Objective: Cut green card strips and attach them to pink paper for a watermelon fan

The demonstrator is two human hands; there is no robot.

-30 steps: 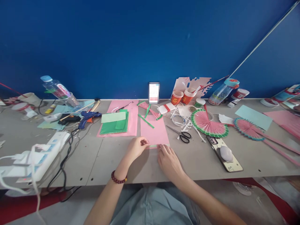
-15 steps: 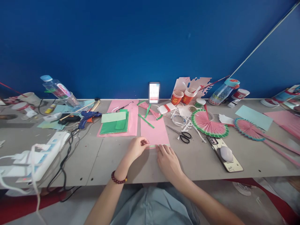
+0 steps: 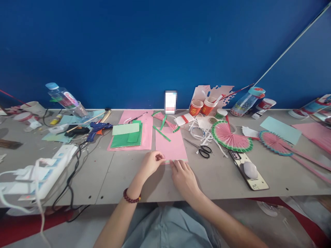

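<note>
A pink sheet of paper (image 3: 171, 148) lies in front of me, with a thin pale green strip (image 3: 183, 161) along its near edge. At that edge's left end, my left hand (image 3: 150, 165) is closed in a pinch on the sheet; a beaded bracelet circles the wrist. Fingertips of my right hand (image 3: 184, 177) press down flat near the middle of the same edge, holding nothing between them. On the sheet's far part rest a green paper strip (image 3: 161, 133) and a small pleated pink-and-green paper piece (image 3: 168, 121).
Scissors (image 3: 203, 150) lie to the right, near a watermelon-patterned paper fan (image 3: 232, 137) and a phone (image 3: 249, 172). Leftward are green paper sheets (image 3: 121, 139), a blue glue gun (image 3: 97, 130) and a power strip (image 3: 55, 168). Red paper cups (image 3: 196, 107) stand at the back.
My right hand has slid slightly left along the near edge, toward my left hand. My left hand keeps its pinch in about the same place.
</note>
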